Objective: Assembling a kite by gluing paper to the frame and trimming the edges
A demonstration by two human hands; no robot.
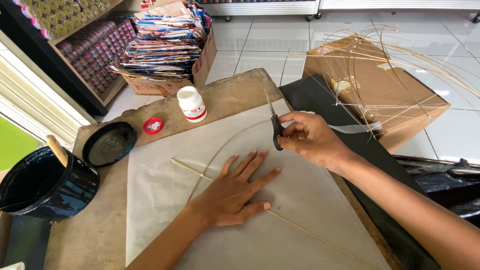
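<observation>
A large sheet of thin whitish paper (310, 200) lies over a worn brown board (235, 92). A thin bamboo kite frame, a straight spine (187, 169) crossed by a curved bow (235, 135), rests on the sheet. My left hand (235, 192) lies flat on the paper and the spine, fingers spread. My right hand (310, 137) grips black-handled scissors (274, 125), blades pointing away at the paper's far edge near the bow.
A white glue bottle (192, 104) and its red cap (153, 126) stand on the board's far side. A black tin (47, 186) with a stick and its lid (109, 143) sit at left. A cardboard box (385, 90) with bamboo strips is at right; black sheet (320, 95) lies beside.
</observation>
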